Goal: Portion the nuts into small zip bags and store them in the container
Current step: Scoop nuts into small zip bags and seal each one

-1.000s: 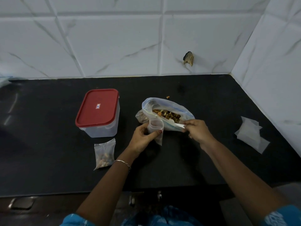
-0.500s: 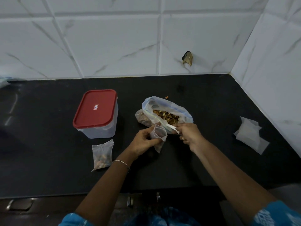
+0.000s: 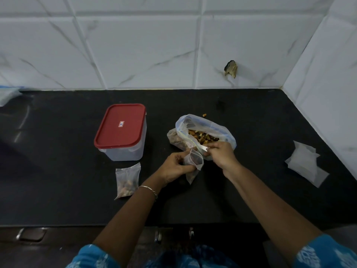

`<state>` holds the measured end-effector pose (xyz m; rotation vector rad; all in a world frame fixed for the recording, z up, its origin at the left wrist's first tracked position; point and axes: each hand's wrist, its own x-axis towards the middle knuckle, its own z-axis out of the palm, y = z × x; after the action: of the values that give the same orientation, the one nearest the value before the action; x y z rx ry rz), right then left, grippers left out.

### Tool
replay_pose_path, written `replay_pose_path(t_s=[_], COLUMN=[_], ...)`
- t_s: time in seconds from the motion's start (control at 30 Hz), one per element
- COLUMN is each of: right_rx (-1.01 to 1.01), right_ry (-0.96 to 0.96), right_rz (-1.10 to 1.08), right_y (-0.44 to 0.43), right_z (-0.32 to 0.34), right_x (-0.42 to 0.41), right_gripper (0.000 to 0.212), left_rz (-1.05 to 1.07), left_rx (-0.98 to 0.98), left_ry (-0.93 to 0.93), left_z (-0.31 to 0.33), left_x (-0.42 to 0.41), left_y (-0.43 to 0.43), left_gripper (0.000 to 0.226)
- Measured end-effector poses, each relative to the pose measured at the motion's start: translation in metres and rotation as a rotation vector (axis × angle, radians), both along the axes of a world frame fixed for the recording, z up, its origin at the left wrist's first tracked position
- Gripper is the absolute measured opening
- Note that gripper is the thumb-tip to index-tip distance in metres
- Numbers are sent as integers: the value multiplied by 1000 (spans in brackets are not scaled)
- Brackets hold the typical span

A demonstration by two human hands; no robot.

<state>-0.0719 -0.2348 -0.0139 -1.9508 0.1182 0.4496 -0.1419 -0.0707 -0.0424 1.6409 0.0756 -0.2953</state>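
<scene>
Found label on container [image 3: 121, 132] lid unreadable. Noted left hand [image 3: 174, 167] gripping small bag [image 3: 194, 161], right hand [image 3: 222, 154] pinching nut bag [image 3: 204, 123] rim, mid-table [image 3: 251, 200]. Logged filled bag [image 3: 127, 179] beside container, spare bags [image 3: 305, 164] right.

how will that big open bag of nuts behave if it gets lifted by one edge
The large clear plastic bag of mixed nuts looks thin and crumpled, so probably floppy. Its mouth gapes open, so tilting would likely spill nuts. One stray nut lies just behind it.
</scene>
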Motion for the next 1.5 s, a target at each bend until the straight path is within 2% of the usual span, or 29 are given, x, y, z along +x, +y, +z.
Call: replay_pose_path(t_s=[0.2, 0.33, 0.67, 0.9, 1.03, 1.17, 1.33, 1.5], right_rx=[232, 337, 426, 461, 495, 511, 453, 286], right_ry=[411, 504, 475, 456, 443, 430, 393, 282], right_rz=[-149, -198, -185, -215, -170, -95, -48, -16], right_y=[-2, -4, -13, -30, -38, -43, -52, -54], right_z=[3, 5, 10, 23, 31, 42, 52, 47], right_x=[8, 7, 6, -1, -9, -20, -29, -32], right_gripper=[18, 15, 20, 18, 22, 22, 23, 23], left_rz=[-6, 34, 306, 370, 388, 396, 409, 402], left_rx=[26, -12, -5, 1, -25, -43, -60, -59], left_ry=[24, 13, -116, -151, -134, -135, -147, -166], left_z=[-1, -2, -14, -11, -12, -11, -9, -9], left_x=[-2, -2, -14, -14, -11, -11, -13, -16], left_y=[0, -1, -14, -23, -29, -30, -28, -25], left_gripper=[54, 35, 29, 34, 46, 43, 36, 34])
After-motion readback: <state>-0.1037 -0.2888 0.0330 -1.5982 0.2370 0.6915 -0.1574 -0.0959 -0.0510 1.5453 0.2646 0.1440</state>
